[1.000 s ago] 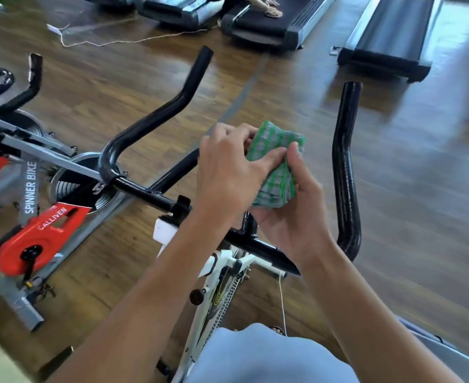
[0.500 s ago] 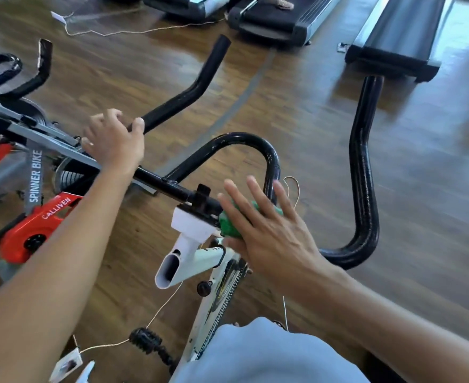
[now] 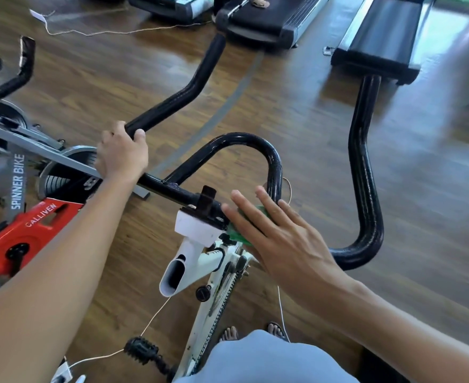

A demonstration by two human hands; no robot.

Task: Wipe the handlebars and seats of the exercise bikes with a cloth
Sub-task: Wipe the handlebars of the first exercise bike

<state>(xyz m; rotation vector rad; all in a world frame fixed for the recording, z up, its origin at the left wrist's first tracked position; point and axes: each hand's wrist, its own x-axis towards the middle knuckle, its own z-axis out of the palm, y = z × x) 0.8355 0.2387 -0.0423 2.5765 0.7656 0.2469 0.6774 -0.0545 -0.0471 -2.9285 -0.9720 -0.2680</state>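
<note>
green cloth (image 3: 234, 234) under flat right hand (image 3: 279, 239), on handlebar (image 3: 183, 193)

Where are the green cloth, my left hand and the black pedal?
green cloth (image 3: 236, 235), head view, its exposed green lower-left edge.
left hand (image 3: 122, 153), head view, back of the hand, gripping the handlebar (image 3: 172, 106).
black pedal (image 3: 140, 348), head view, middle of its ribbed body.

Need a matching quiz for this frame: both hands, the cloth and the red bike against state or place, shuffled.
1 left hand
2 right hand
3 cloth
4 red bike

A green, under flat fingers
B stands left of the white bike
C grips the left handlebar horn
D fingers straight, presses on the cloth

Pairs: 1-C, 2-D, 3-A, 4-B
</note>
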